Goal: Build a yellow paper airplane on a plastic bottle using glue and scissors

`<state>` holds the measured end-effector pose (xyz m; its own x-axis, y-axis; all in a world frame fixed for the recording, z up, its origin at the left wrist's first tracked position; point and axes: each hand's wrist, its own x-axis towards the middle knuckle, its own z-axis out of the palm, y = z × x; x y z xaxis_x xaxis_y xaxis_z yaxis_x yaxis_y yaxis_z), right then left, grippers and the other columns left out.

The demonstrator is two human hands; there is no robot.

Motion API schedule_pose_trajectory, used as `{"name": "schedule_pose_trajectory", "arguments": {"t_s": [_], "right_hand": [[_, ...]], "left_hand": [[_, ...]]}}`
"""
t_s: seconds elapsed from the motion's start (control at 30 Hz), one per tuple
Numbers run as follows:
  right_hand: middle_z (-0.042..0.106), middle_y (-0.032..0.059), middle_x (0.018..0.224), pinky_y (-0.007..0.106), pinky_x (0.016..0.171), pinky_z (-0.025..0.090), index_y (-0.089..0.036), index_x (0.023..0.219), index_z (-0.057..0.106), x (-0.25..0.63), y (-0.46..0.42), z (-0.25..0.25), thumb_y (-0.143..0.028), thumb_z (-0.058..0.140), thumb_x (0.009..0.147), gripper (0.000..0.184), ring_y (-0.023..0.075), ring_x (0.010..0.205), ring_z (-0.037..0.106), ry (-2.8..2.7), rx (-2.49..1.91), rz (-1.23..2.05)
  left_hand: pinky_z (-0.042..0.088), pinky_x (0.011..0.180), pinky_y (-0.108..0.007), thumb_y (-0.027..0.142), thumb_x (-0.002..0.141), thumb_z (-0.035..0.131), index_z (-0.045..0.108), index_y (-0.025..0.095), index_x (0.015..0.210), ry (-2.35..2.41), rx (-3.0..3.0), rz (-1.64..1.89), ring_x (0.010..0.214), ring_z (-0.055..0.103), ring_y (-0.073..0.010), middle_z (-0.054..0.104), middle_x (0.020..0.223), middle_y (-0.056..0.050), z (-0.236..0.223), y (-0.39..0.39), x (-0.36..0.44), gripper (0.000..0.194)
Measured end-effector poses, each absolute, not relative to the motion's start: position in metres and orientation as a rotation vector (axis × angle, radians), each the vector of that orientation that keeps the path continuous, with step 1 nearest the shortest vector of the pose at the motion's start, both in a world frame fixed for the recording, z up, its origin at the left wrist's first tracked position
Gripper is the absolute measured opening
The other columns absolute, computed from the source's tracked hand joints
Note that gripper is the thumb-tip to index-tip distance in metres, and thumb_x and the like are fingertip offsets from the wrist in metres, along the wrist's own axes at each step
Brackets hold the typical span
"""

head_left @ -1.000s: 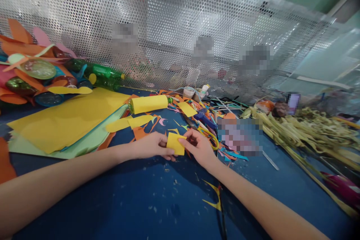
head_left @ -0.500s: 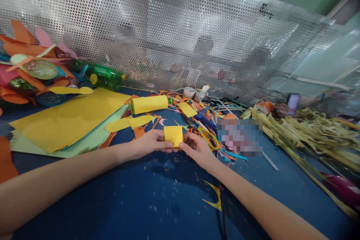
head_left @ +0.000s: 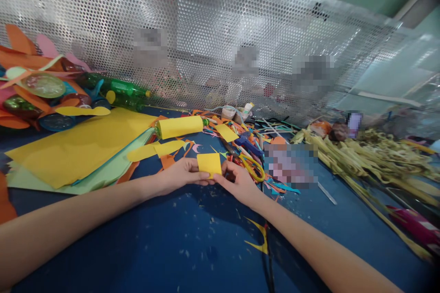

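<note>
Between my two hands is a small square of yellow paper (head_left: pixel 209 164), held upright above the blue table (head_left: pixel 144 242). My left hand (head_left: pixel 182 174) pinches its lower left side, thumb in front. At its lower right corner, my right hand (head_left: pixel 239 182) has thumb and fingers closed on it. Beyond them lies a green bottle wrapped in yellow paper (head_left: pixel 180 127). A long yellow paper cutout (head_left: pixel 154 150) rests nearer my left hand. Yellow-handled scissors (head_left: pixel 253 168) lie just past my right hand, and another yellow paper piece (head_left: pixel 227 132) is farther back.
Stacked paper sheets (head_left: pixel 79 146) and bottles with paper petals (head_left: pixel 41 87) are on the left. Paper scraps and a blue glue gun (head_left: pixel 250 145) sit mid-table. Dried husks (head_left: pixel 371 160) spread on the right. Perforated clear sheeting (head_left: pixel 206 32) stands behind; a black cable (head_left: pixel 270 252) runs toward me.
The yellow square has been turned upright and raised slightly, shifting a little left. My right hand's grip has slid from its upper right edge to its lower right corner.
</note>
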<state>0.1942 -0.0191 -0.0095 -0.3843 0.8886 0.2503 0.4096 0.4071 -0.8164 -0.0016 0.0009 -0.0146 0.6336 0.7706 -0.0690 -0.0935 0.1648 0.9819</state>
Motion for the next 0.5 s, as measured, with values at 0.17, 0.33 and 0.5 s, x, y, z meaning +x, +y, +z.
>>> {"name": "schedule_pose_trajectory", "arguments": {"t_s": [0.17,0.33,0.5], "right_hand": [[0.044,-0.0031,0.064,0.022,0.049,0.035,-0.019,0.069,0.043,0.1947,-0.0188,-0.0108,-0.041,0.054,0.080,0.027,0.0093,0.054,0.039,-1.948,-1.112,0.895],[0.044,-0.0033,0.063,0.021,0.048,0.035,-0.019,0.067,0.042,0.1945,-0.0184,-0.0110,-0.041,0.054,0.080,0.028,0.0093,0.054,0.040,-1.928,-1.136,0.893],[0.051,-0.0016,0.065,0.023,0.052,0.039,-0.019,0.068,0.045,0.1946,-0.0195,-0.0110,-0.042,0.054,0.079,0.027,0.0111,0.057,0.047,-1.956,-1.146,0.896]], "left_hand": [[0.049,0.079,-0.025,0.026,0.071,0.070,0.065,0.014,0.099,0.685,1.248,0.691,0.082,0.065,-0.0137,0.070,0.094,-0.007,-0.0123,-0.0002,-0.0007,0.031],[0.049,0.078,-0.027,0.027,0.070,0.070,0.065,0.014,0.099,0.681,1.269,0.687,0.085,0.065,-0.0156,0.070,0.094,-0.008,-0.0111,-0.0005,-0.0015,0.033],[0.049,0.076,-0.028,0.025,0.066,0.073,0.066,0.012,0.093,0.736,1.305,0.725,0.078,0.065,-0.0159,0.071,0.087,-0.007,-0.0131,-0.0027,0.0004,0.031]]}}
